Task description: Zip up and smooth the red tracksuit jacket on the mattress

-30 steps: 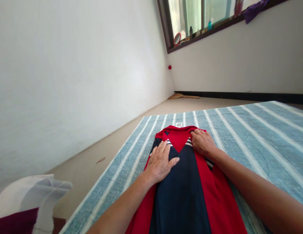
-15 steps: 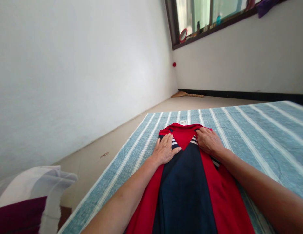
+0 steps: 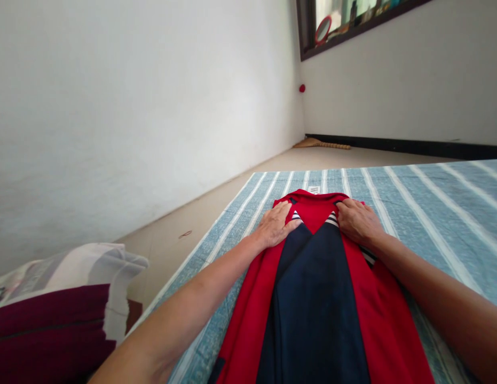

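Observation:
A red and navy jacket [image 3: 318, 298] lies on a blue sheet with white stripes [image 3: 428, 245]. Its navy sleeves are folded inward down the middle, and their white-striped ends meet the red panel near the far edge in a V. My left hand [image 3: 276, 224] rests flat on the jacket's far left corner, fingers stretched out and thumb spread toward the middle. At the far right corner, my right hand [image 3: 358, 220] has its fingers curled in and pinches the fabric. The near end of the jacket runs out of view.
A white wall [image 3: 152, 96] rises on the left beyond a strip of beige floor. Maroon cloth [image 3: 52, 320] and whitish cloth [image 3: 124, 261] lie at lower left. A wooden-handled object [image 3: 322, 144] lies in the far corner, below a window sill holding a red-framed mirror [image 3: 323, 29].
The view has tilted down and turned left, so everything shifts up and right. My left hand has slid outward a little, toward the jacket's left edge. The right hand keeps its place on the jacket.

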The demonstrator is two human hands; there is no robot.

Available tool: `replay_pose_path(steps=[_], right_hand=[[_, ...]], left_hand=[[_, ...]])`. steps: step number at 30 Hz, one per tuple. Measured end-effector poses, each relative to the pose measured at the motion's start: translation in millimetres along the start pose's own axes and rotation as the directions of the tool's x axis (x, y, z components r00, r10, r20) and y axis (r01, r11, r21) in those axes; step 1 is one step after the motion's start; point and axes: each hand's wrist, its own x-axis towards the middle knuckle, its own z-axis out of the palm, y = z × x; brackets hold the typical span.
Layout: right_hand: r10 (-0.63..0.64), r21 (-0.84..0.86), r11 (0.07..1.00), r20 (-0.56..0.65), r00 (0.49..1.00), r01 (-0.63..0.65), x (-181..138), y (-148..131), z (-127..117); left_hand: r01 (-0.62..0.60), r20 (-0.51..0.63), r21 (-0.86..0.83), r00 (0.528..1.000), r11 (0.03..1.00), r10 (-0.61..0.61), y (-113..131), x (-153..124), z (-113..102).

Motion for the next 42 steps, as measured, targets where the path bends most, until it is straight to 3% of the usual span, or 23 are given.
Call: replay_pose_path(steps=[3,10,19,29,42], right_hand=[[-0.001,-0.005,1.0,0.002,1.0,0.001,0.6,0.1,1.2],[-0.009,-0.013,1.0,-0.008,1.0,0.009,1.4,-1.6,1.1],[-0.003,-0.002,1.0,-0.006,1.0,0.003,1.4,-3.1,-0.1],[-0.005,-0.007,1.0,-0.011,1.0,0.005,1.4,-4.9,-2.2],[-0.002,-0.011,1.0,-0.034,0.999,0.002,1.3,-5.7,-1.6]], left_hand=[[0.016,-0.026,-0.003,1.0,1.0,-0.017,-4.9,-7.8,-2.1],[0.075,0.06,0.002,0.995,0.997,-0.075,-5.3,-14.5,11.0],[0.064,0.021,0.03,0.998,0.997,-0.065,-5.6,-14.2,16.2],[0.031,0.071,0.063,0.997,0.998,-0.035,-3.3,2.5,6.3],[0.053,0.099,0.046,0.993,0.998,-0.057,-8.9,14.3,13.8]])
